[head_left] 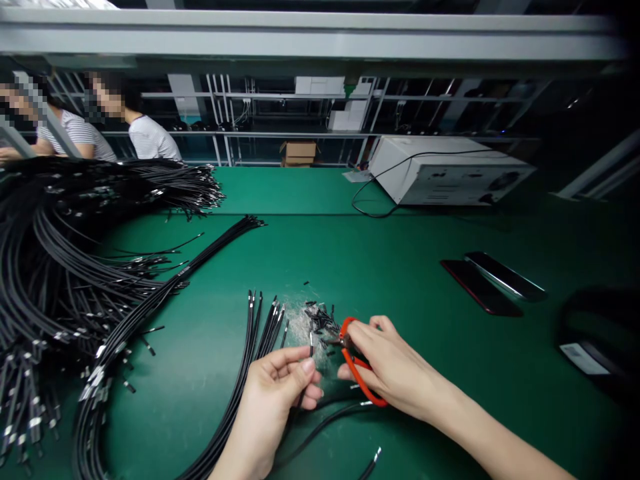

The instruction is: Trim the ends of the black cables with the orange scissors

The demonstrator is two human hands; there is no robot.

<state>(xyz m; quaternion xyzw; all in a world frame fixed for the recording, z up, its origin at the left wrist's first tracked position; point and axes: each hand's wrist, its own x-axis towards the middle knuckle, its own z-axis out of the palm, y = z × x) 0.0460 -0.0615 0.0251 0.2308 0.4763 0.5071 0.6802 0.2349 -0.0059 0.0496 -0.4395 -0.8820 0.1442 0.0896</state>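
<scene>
with left fingers clamped on the cable near its tip and right fingers around the cutters, we should align the blades squarely.

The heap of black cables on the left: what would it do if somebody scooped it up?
The heap of black cables would probably sag, since its strands bend in wide curves. It may feel heavy, with so many piled together. Single ones could well slip out, as their ends fan loosely over the green table.
</scene>
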